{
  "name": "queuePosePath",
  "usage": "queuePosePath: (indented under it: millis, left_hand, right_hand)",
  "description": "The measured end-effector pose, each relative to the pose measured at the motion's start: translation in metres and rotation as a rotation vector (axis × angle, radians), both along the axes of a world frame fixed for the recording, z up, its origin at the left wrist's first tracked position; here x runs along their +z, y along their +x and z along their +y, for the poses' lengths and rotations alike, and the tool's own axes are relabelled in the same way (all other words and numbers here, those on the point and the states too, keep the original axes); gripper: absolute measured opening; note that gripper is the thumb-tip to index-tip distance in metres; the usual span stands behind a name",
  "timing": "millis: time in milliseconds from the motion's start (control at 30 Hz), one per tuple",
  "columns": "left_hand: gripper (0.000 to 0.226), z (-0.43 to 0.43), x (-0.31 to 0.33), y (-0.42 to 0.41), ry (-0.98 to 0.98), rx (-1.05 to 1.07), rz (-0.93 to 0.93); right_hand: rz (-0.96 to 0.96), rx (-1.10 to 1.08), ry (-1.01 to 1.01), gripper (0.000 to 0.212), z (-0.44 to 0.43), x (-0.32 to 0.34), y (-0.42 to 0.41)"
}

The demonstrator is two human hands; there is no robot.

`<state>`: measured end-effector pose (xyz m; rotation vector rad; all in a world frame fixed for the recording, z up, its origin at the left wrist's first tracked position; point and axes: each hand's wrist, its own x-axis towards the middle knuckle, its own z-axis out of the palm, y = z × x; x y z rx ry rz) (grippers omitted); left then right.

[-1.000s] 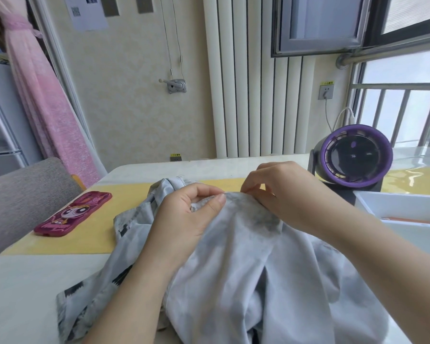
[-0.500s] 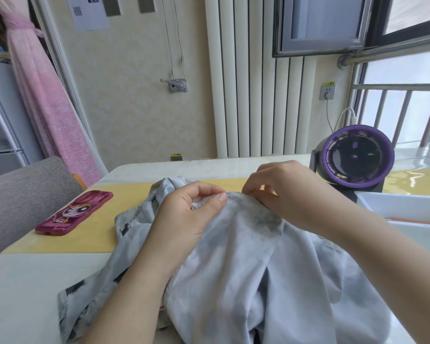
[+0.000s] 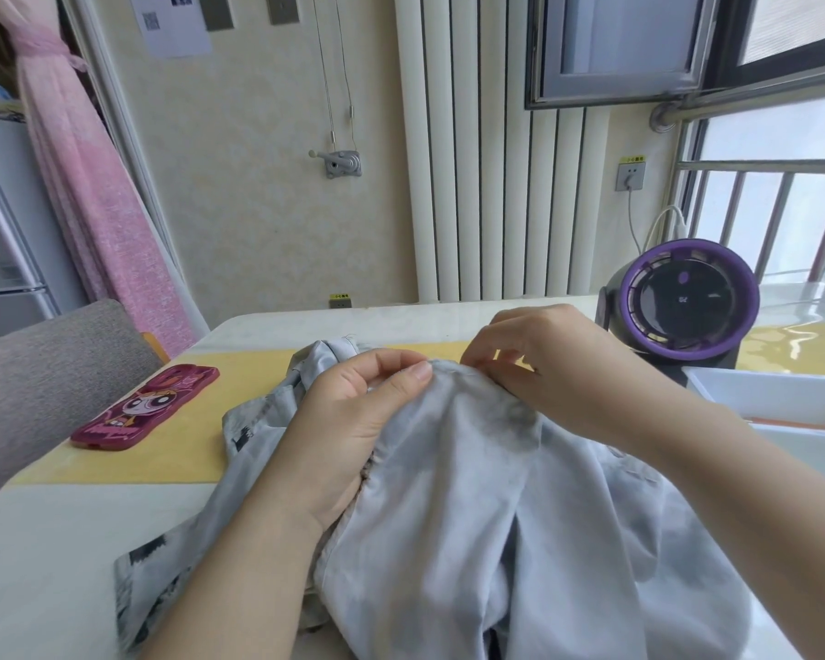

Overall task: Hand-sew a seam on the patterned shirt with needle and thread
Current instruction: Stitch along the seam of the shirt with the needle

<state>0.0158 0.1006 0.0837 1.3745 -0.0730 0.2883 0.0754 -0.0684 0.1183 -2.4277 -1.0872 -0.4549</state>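
The left hand point(image 3: 353, 421) gripped a fold of the patterned shirt point(image 3: 472, 526), the right hand point(image 3: 560, 369) pinched it; a white tray point(image 3: 753, 390) held something orange.

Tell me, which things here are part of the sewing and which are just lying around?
In use: patterned shirt, left hand gripping its raised fold, right hand pinching the fold's edge. Needle and thread too small to see.
Lying about: pink phone, purple fan, white tray, yellow mat.
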Motion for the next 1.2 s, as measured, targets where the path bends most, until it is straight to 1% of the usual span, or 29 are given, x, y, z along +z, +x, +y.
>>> queuePosePath:
  millis: [200, 333, 433, 500, 600, 733, 967, 1167, 1200]
  left_hand:
    - [0.011, -0.001, 0.003, -0.002, -0.136, -0.106, 0.066]
    - [0.012, -0.004, 0.004, -0.001, -0.214, -0.155, 0.072]
    - [0.01, -0.006, 0.002, 0.001, -0.247, -0.146, 0.056]
    - [0.011, -0.006, -0.001, 0.003, -0.255, -0.119, 0.05]
    - [0.014, -0.005, -0.003, 0.005, -0.249, -0.081, 0.045]
    - [0.02, -0.005, -0.005, 0.007, -0.222, -0.042, 0.047]
    - [0.021, -0.006, -0.009, 0.008, -0.149, -0.022, 0.097]
    - [0.022, -0.005, -0.012, 0.012, -0.138, -0.013, 0.071]
    - [0.021, -0.003, -0.013, 0.014, -0.123, 0.008, 0.08]
  right_hand:
    - [0.004, 0.108, 0.094, 0.021, 0.001, -0.005, 0.004]
    - [0.062, 0.17, 0.265, 0.023, 0.005, -0.005, 0.0]
    - [0.136, 0.222, 0.366, 0.016, 0.007, -0.004, -0.006]
    - [0.08, 0.283, 0.35, 0.014, 0.009, -0.006, -0.008]
    - [-0.001, 0.298, 0.298, 0.013, 0.013, -0.011, -0.006]
    - [-0.079, 0.293, 0.337, 0.008, 0.015, -0.019, -0.002]
    - [-0.041, 0.27, 0.261, 0.01, 0.017, -0.025, 0.001]
    - [-0.018, 0.258, 0.336, 0.006, 0.017, -0.02, -0.001]
    - [0.017, 0.246, 0.374, 0.009, 0.017, -0.018, -0.003]
